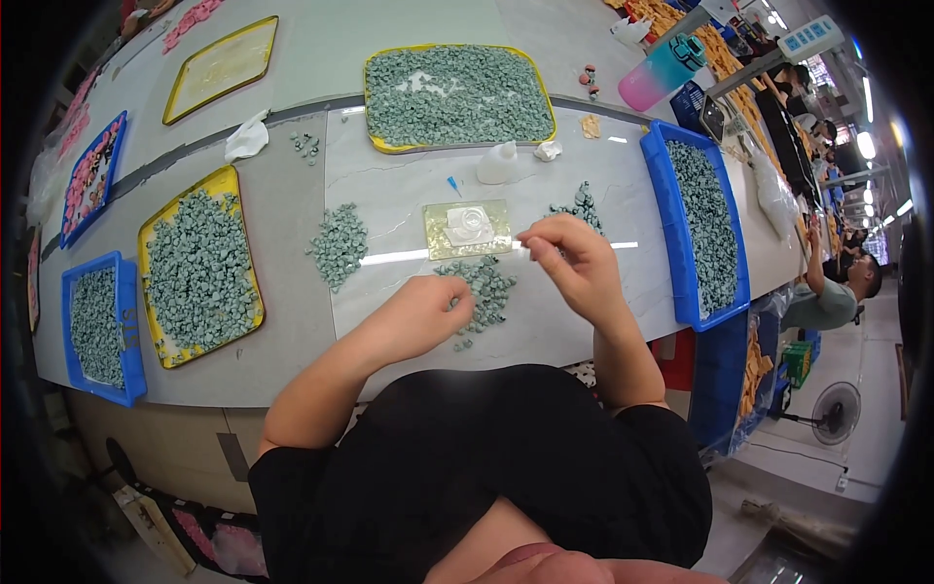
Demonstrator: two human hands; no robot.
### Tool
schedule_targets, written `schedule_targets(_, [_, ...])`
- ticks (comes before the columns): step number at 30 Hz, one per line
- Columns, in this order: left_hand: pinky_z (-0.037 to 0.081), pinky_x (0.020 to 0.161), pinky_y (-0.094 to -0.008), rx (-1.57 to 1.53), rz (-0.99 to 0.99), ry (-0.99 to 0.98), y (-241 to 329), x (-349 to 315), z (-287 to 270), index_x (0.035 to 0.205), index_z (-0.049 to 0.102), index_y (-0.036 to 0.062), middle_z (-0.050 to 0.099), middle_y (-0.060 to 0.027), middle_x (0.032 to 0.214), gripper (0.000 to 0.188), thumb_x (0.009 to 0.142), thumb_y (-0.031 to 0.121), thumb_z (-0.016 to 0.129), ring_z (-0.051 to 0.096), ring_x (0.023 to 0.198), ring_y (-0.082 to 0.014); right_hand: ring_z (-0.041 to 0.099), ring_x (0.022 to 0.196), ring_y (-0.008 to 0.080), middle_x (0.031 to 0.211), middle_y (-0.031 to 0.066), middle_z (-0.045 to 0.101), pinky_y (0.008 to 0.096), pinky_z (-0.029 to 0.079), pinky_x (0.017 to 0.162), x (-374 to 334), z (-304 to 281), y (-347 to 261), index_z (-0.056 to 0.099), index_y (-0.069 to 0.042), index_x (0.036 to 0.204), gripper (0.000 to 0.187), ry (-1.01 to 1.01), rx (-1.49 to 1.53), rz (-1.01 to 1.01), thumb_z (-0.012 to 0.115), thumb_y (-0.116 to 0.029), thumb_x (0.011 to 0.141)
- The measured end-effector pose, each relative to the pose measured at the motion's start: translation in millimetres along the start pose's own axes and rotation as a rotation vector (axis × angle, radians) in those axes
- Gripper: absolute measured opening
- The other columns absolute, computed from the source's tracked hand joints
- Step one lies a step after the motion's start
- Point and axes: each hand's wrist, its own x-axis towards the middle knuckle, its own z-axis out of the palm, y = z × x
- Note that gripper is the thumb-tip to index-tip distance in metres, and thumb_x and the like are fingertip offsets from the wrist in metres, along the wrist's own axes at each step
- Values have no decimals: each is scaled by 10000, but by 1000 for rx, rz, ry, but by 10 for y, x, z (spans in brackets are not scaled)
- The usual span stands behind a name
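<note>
My left hand (420, 310) is closed at the left edge of a small pile of grey-green pieces (493, 290) on the table, its fingertips curled out of sight. To its right, my right hand (576, 265) is raised, thumb and forefinger pinched together near a flat yellowish block (440, 232). Anything in that pinch is too small to make out. A white patch with a round shape (471, 225) lies on the block. Behind the right hand is another heap of green pieces (582, 206), partly covered by it. A third heap (339, 246) lies to the left.
Beyond the block stand a white squeeze bottle (497, 164) and a blue nozzle tip (452, 183). Yellow-rimmed trays (555, 127) and blue bins (693, 310) of green pieces surround the work spot. A pink-and-blue drink bottle (662, 74) stands far right; a co-worker (827, 292) is beyond.
</note>
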Motion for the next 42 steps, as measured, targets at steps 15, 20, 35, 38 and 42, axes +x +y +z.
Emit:
schedule_targets(15, [245, 428, -197, -1655, -56, 256, -152, 114, -223, 873, 452, 25, 366, -1, 666, 135, 912, 151, 419, 328, 544, -77, 563, 814, 157, 1016, 84, 585, 273, 460, 712, 665, 95, 654, 556, -17, 1081, 421, 122, -418, 148, 721, -175, 728])
schedule_targets(20, [332, 506, -239, -1770, -128, 493, -65, 134, -186, 929, 420, -31, 397, -55, 729, 120, 877, 72, 387, 370, 609, -133, 576, 817, 160, 989, 87, 606, 289, 456, 752, 735, 148, 740, 553, -26, 965, 341, 75, -103, 270, 736, -173, 716])
schedule_targets(35, [329, 507, -239, -1733, -176, 374, -196, 175, -161, 942, 421, -28, 401, -47, 724, 133, 873, 84, 403, 364, 598, -130, 520, 963, 259, 967, 41, 571, 359, 429, 810, 364, 77, 435, 605, -95, 975, 437, 39, -708, -282, 652, 44, 563])
schedule_targets(38, [320, 494, -226, -1728, -181, 357, -179, 162, -164, 932, 426, -12, 397, -39, 735, 104, 869, 70, 413, 363, 598, -118, 520, 963, 243, 951, 19, 571, 359, 412, 801, 364, 89, 430, 612, -120, 973, 447, 70, -804, -361, 654, 32, 554])
schedule_targets(42, [320, 492, -225, -1724, -169, 346, -181, 157, -173, 925, 426, -7, 396, -35, 732, 98, 868, 72, 416, 364, 597, -115, 520, 963, 227, 937, 3, 573, 356, 392, 800, 383, 100, 433, 616, -133, 967, 421, 95, -860, -402, 640, 14, 574])
